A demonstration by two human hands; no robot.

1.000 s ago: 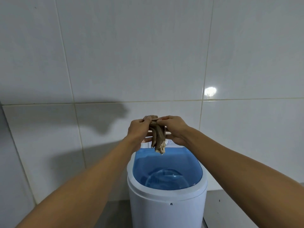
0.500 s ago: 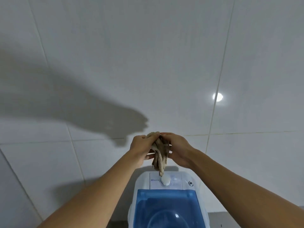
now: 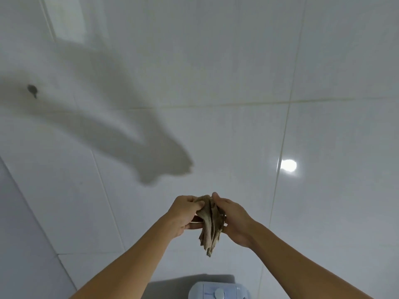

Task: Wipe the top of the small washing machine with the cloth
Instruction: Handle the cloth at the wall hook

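A crumpled beige-brown cloth point(image 3: 210, 227) hangs between my two hands, held up in front of the white tiled wall. My left hand point(image 3: 183, 214) pinches its upper left edge and my right hand point(image 3: 234, 219) grips its right side. Well below the cloth, at the bottom edge of the view, only the back strip of the small washing machine point(image 3: 218, 291) shows: a pale blue-white control panel with a round white knob. Its blue lid is out of view.
White glossy wall tiles point(image 3: 216, 72) fill the view, with a lamp reflection point(image 3: 288, 165) at the right and my arms' shadow at the left. A small dark mark point(image 3: 32, 90) sits on the wall at far left. A side wall point(image 3: 19, 234) meets the corner at the left.
The view has tilted upward, so the washing machine has slid almost out of the bottom of the frame. Both hands still hold the cloth together, now higher above the machine.
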